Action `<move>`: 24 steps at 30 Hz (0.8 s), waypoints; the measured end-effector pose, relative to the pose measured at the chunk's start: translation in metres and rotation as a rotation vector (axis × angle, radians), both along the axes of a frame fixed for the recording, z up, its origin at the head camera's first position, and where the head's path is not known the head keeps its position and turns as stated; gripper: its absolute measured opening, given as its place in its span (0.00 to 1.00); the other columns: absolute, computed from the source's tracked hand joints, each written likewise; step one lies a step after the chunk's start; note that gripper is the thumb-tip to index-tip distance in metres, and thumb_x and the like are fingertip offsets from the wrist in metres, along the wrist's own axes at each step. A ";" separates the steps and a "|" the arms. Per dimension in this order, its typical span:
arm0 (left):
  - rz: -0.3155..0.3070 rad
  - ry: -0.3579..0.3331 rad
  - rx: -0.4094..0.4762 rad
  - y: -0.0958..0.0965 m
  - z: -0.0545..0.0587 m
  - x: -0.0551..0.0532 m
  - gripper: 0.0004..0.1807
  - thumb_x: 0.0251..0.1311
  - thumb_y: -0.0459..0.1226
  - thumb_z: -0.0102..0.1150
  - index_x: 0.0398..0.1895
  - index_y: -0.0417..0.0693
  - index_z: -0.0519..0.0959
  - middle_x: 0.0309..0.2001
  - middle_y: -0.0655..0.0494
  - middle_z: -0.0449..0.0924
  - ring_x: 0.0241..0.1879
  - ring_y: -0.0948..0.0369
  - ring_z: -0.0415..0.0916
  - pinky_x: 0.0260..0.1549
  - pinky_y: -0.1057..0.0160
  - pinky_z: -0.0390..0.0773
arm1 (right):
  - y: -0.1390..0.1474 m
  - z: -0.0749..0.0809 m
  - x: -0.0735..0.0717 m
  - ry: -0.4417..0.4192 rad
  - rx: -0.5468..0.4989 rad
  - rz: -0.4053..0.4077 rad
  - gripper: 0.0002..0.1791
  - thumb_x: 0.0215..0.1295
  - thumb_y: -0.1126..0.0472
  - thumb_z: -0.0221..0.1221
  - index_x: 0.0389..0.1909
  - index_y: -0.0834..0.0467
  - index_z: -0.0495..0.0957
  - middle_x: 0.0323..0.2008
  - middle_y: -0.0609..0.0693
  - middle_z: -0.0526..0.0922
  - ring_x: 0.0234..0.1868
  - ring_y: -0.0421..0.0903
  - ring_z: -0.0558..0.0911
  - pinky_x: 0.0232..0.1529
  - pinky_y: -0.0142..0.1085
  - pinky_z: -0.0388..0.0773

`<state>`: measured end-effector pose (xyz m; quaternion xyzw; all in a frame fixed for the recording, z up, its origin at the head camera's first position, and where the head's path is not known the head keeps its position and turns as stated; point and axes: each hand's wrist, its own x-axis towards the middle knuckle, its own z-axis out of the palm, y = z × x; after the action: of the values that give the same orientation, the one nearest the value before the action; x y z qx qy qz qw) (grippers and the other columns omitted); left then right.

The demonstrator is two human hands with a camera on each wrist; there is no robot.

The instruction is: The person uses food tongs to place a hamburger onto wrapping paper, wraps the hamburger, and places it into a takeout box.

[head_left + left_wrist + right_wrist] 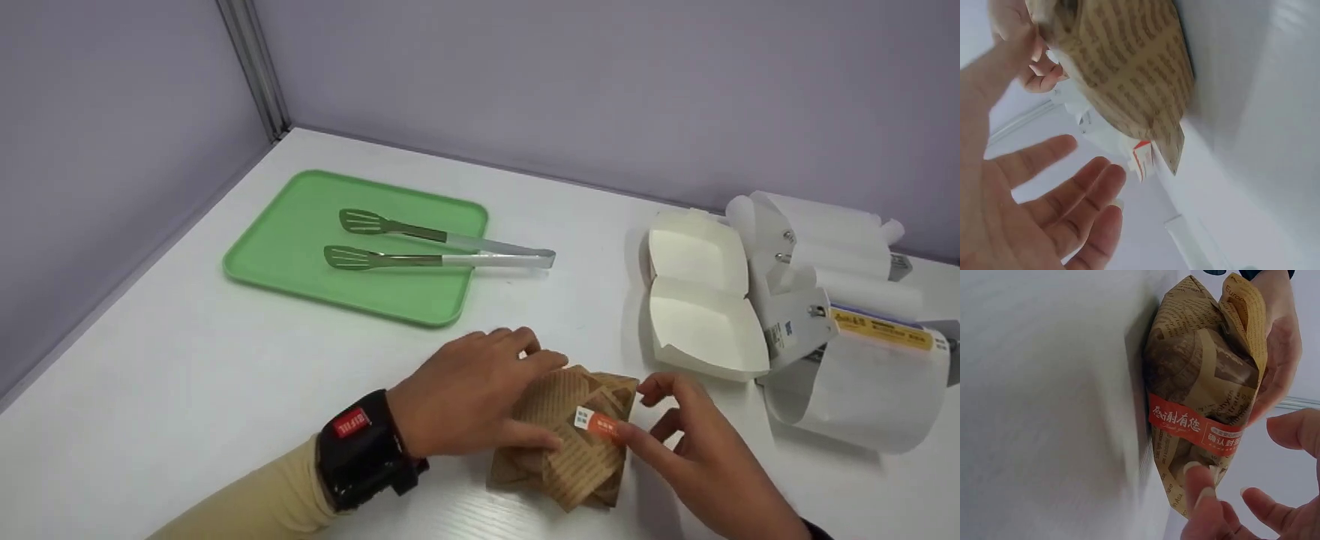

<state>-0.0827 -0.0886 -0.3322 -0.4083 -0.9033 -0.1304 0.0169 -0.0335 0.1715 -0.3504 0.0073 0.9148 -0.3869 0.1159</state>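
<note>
A parcel wrapped in brown newsprint paper [581,469] lies on the white table between both hands. An orange-and-white sticker [598,424] crosses its top and runs down the right side, where the right wrist view shows the red strip [1196,427] with white lettering. My left hand [472,397] rests its thumb on top of the wrapping, its other fingers extended toward the parcel's far edge. My right hand [701,450] is at the right side, thumb at the sticker's end. Its fingertips [1199,478] overlap the paper just below the strip.
A green tray [277,225] sits at the back left, with metal tongs [495,259] lying across its right edge. Right of the parcel stand an unfolded white paper box [705,322] and a holder with white rolls [862,375]. Walls border the table behind and left.
</note>
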 end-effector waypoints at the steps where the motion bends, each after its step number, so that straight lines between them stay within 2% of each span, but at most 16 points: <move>1: 0.024 0.016 -0.014 0.000 0.000 0.000 0.43 0.53 0.69 0.62 0.68 0.58 0.74 0.49 0.57 0.79 0.41 0.62 0.76 0.40 0.62 0.79 | -0.001 0.000 0.001 0.003 0.035 0.005 0.31 0.65 0.40 0.64 0.59 0.52 0.65 0.57 0.52 0.69 0.38 0.43 0.79 0.33 0.33 0.76; 4: 0.086 0.022 -0.053 -0.001 -0.001 0.001 0.44 0.53 0.71 0.61 0.66 0.55 0.75 0.43 0.56 0.80 0.34 0.62 0.75 0.32 0.62 0.78 | -0.004 -0.002 0.004 0.013 0.091 0.025 0.37 0.63 0.36 0.64 0.65 0.48 0.63 0.64 0.51 0.66 0.38 0.40 0.79 0.31 0.32 0.76; 7: 0.127 -0.041 -0.072 -0.001 -0.004 0.002 0.46 0.52 0.72 0.60 0.66 0.52 0.75 0.39 0.55 0.82 0.32 0.62 0.76 0.29 0.61 0.78 | -0.006 -0.005 0.006 0.038 0.096 0.049 0.40 0.63 0.37 0.64 0.70 0.46 0.61 0.68 0.52 0.64 0.38 0.38 0.78 0.30 0.31 0.75; 12: 0.137 -0.177 -0.091 0.001 -0.008 0.002 0.47 0.53 0.71 0.61 0.67 0.49 0.74 0.35 0.58 0.81 0.32 0.65 0.75 0.29 0.63 0.76 | -0.006 -0.010 0.005 0.016 0.058 0.085 0.43 0.63 0.37 0.65 0.74 0.45 0.59 0.73 0.51 0.62 0.41 0.38 0.79 0.31 0.30 0.77; 15: 0.134 -0.216 -0.092 0.003 -0.010 0.001 0.46 0.54 0.70 0.62 0.67 0.48 0.74 0.37 0.57 0.81 0.34 0.65 0.74 0.31 0.64 0.77 | -0.006 -0.013 0.004 0.006 0.057 0.095 0.43 0.63 0.37 0.65 0.75 0.48 0.61 0.74 0.51 0.62 0.42 0.40 0.79 0.32 0.30 0.77; 19: 0.135 -0.244 -0.063 0.005 -0.010 0.003 0.46 0.52 0.69 0.64 0.65 0.47 0.75 0.37 0.58 0.79 0.34 0.65 0.72 0.31 0.65 0.76 | -0.006 -0.015 0.003 0.012 0.063 0.101 0.42 0.63 0.38 0.65 0.73 0.52 0.65 0.74 0.51 0.63 0.42 0.40 0.78 0.32 0.30 0.77; 24: 0.129 -0.259 -0.042 0.007 -0.010 0.005 0.44 0.50 0.67 0.66 0.62 0.47 0.76 0.35 0.58 0.77 0.33 0.65 0.71 0.30 0.65 0.75 | -0.009 -0.017 0.003 0.026 0.044 0.138 0.41 0.63 0.39 0.65 0.72 0.53 0.66 0.63 0.50 0.74 0.39 0.37 0.78 0.32 0.29 0.78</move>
<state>-0.0774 -0.0819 -0.3419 -0.3294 -0.9248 -0.1616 -0.1002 -0.0300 0.1628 -0.3679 -0.0582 0.9229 -0.3577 0.1301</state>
